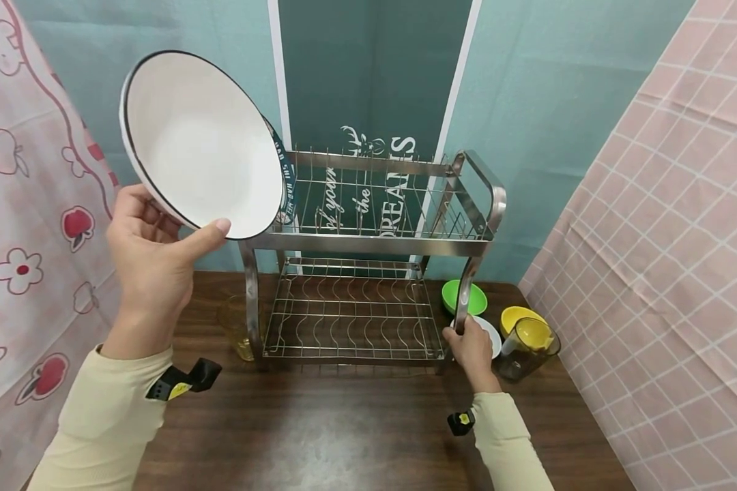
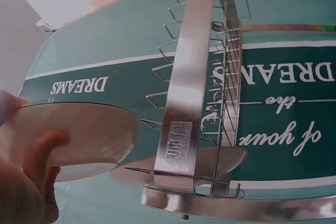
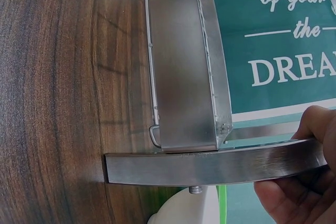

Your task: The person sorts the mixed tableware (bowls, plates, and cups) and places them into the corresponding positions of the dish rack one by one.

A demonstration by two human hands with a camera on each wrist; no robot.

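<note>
My left hand point(image 1: 153, 262) pinches the lower edge of a white bowl point(image 1: 203, 143) with a thin dark rim, thumb on the inside and fingers behind it. The bowl is tilted, its inside facing me, in front of the upper left end of a metal two-tier dish rack point(image 1: 368, 244). From the left wrist view, the bowl point(image 2: 79, 129) is beside the rack's upper rail point(image 2: 189, 77). A plate with a blue patterned rim point(image 1: 287, 179) stands at the left of the upper tier, partly hidden by the bowl. My right hand point(image 1: 471, 346) grips the rack's right front leg point(image 3: 226, 166).
Right of the rack are a green bowl point(image 1: 465, 298), a white dish point(image 1: 490, 335) partly behind my right hand, a yellow bowl point(image 1: 518, 318) and a tilted dark glass point(image 1: 522, 358). An amber glass point(image 1: 243, 344) stands by the left leg. Curtains hang on both sides.
</note>
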